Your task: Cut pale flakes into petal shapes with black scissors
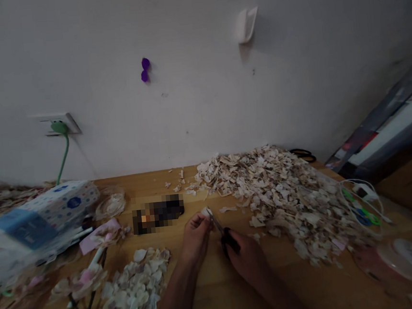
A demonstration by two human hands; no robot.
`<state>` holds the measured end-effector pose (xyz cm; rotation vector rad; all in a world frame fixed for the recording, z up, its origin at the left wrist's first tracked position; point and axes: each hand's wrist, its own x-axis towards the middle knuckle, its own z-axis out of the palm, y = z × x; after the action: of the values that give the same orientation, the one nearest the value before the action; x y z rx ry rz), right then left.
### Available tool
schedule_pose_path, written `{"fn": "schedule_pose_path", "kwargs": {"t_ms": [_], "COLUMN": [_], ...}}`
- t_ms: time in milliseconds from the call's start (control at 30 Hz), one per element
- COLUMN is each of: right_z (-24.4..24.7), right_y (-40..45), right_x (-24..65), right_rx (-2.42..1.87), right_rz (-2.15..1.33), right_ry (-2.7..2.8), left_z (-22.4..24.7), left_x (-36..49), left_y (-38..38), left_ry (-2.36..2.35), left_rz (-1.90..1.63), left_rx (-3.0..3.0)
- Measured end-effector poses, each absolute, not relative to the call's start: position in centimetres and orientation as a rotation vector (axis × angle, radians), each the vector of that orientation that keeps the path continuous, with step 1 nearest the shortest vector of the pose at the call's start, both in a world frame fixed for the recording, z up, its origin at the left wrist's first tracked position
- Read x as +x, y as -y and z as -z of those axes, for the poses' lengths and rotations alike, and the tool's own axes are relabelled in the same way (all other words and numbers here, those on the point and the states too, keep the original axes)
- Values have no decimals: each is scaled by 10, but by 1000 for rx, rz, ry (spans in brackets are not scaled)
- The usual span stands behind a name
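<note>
One bare left hand (pixel 196 237) pinches a small whitish flake (pixel 205 211) at the black-handled metal scissors (pixel 229 241) the right hand (pixel 249 259) grips, so a slip could nick fingertips (pixel 202 217).

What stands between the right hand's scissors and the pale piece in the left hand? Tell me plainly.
Nothing visible does: the scissors in the right hand have their blades right at the pale piece, which the left hand pinches.
</note>
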<state>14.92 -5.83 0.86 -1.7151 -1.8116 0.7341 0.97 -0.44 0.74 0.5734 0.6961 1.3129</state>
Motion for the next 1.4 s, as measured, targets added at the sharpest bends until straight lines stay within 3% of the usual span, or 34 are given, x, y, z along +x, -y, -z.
{"fn": "schedule_pose_path", "kwargs": {"t_ms": [700,1400], "right_z": [-11,-13], "right_y": [59,59], "right_x": [150,149], "right_rx": [-1764,-1761], "right_rz": [-692,-717], "right_ry": [1835,1843], "left_z": [-15,-18], "left_x": [-5,-10], "left_y": [2,1], "left_ry": [-947,-1010], "left_rz": [-1210,-1176], "left_rx": [993,1027]}}
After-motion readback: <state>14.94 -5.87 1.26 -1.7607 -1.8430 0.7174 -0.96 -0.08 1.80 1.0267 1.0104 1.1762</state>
